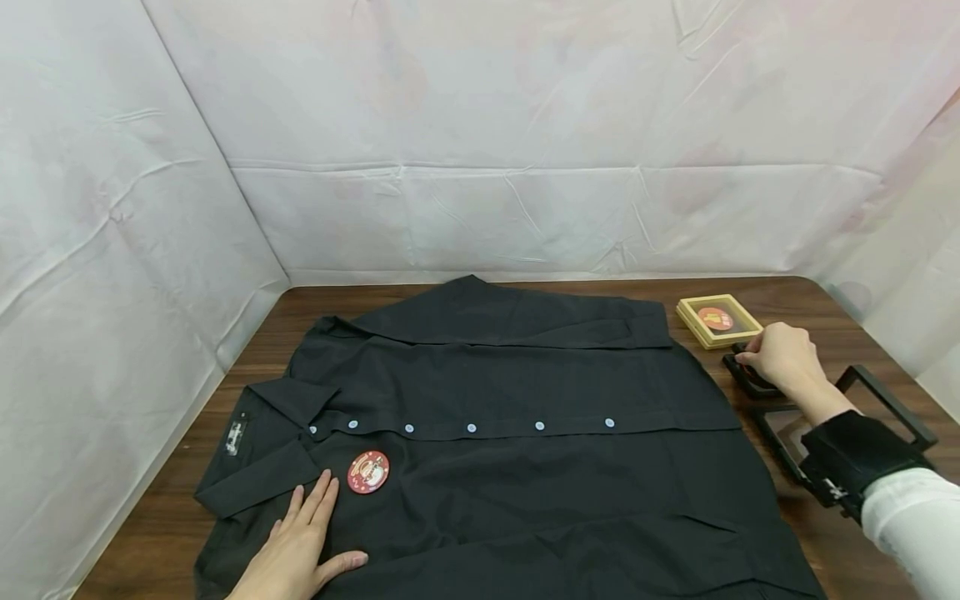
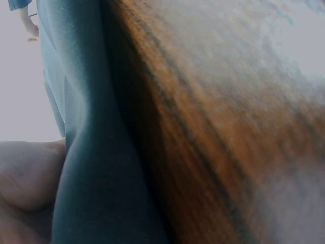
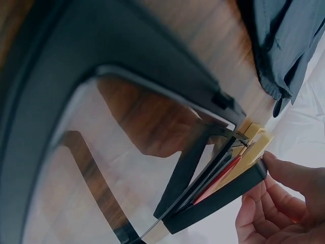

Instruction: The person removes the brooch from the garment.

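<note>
A black shirt (image 1: 510,383) lies spread on the table, with a round red badge (image 1: 368,472) on it near the collar. The left hand (image 1: 296,542) rests on the cloth below the collar, fingers straight, just beside that badge. At the right, the right hand (image 1: 783,362) pinches a small black case (image 1: 750,379). In the right wrist view, the thumb and curled fingers of the right hand (image 3: 284,203) hold the corner of the case's black frame (image 3: 218,203); something red shows inside. Dark cloth (image 2: 96,152) and wood fill most of the left wrist view.
A yellow case (image 1: 718,320) with a round badge inside sits at the back right. A larger black case (image 1: 783,442) with a clear window stands open under the right wrist. White cloth walls (image 1: 525,167) border the wooden table (image 1: 757,296) behind and at both sides.
</note>
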Demonstrator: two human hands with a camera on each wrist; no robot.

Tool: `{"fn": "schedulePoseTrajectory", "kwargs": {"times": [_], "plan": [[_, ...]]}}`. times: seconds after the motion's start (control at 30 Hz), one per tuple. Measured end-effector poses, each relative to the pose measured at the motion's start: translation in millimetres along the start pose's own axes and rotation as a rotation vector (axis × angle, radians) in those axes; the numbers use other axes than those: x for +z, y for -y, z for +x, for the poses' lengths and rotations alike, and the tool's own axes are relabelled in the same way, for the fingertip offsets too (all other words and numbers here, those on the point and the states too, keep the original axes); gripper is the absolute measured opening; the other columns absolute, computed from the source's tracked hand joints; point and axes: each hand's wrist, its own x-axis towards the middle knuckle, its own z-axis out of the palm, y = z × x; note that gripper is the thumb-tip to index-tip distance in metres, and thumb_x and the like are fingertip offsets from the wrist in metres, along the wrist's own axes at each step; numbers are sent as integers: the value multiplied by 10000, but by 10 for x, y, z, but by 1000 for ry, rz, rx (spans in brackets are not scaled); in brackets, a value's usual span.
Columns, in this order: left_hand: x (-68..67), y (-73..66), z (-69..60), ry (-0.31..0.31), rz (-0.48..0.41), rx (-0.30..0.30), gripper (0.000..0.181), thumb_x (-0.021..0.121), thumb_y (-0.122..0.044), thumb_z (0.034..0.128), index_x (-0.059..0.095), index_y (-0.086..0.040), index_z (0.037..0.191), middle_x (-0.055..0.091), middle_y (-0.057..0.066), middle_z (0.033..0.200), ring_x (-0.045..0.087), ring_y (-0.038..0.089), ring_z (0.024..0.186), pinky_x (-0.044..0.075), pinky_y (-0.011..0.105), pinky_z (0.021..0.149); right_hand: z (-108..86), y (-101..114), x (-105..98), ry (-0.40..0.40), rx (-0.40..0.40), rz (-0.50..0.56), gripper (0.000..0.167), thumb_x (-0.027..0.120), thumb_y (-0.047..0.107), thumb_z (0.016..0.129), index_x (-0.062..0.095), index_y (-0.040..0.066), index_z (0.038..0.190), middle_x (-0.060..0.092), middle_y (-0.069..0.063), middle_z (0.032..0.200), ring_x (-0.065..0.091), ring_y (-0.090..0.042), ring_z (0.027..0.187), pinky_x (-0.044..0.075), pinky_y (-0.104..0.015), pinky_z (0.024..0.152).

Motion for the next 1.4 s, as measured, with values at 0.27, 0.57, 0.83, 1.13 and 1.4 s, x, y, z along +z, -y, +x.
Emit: {"fn": "schedulePoseTrajectory", "kwargs": {"times": [0.27, 0.57, 0.83, 1.13, 1.4], "plan": [[1, 0, 4, 2, 8, -4, 1048, 586, -652, 639, 317, 108, 1308, 237, 277, 1377, 197, 564, 1175, 293, 676, 785, 16, 24, 51, -5, -26, -1, 175, 644, 86, 768, 644, -56, 666, 590, -156, 608, 531, -396, 617, 424, -495, 562], [-2, -5, -9, 0, 8, -8, 1047, 587, -652, 638, 318, 106, 1309, 238, 274, 1378, 200, 562, 1175, 292, 676, 787, 40, 46, 70, 24, -18, -21, 161, 645, 83, 770, 645, -52, 683, 591, -213, 676, 523, -437, 678, 415, -516, 601], [-7, -32, -3, 2, 9, -14, 1057, 580, -662, 632, 313, 101, 1314, 237, 275, 1378, 196, 564, 1175, 289, 676, 789, 48, 40, 74, 16, -30, -18, 160, 650, 80, 762, 636, -51, 671, 581, -215, 661, 523, -428, 647, 422, -500, 573], [-25, -57, 6, 19, 1, -31, 1071, 570, -675, 625, 304, 92, 1323, 227, 272, 1384, 187, 558, 1182, 285, 676, 795, 55, 36, 69, 18, -42, -22, 157, 644, 77, 765, 638, -64, 696, 582, -238, 684, 521, -439, 655, 423, -497, 569], [-63, -83, 4, 35, 3, -43, 1074, 569, -682, 615, 320, 96, 1313, 244, 281, 1374, 195, 557, 1179, 292, 663, 806, 54, 49, 38, 40, -48, -42, 153, 645, 70, 772, 630, -68, 707, 571, -214, 653, 536, -365, 579, 444, -460, 528]]}}
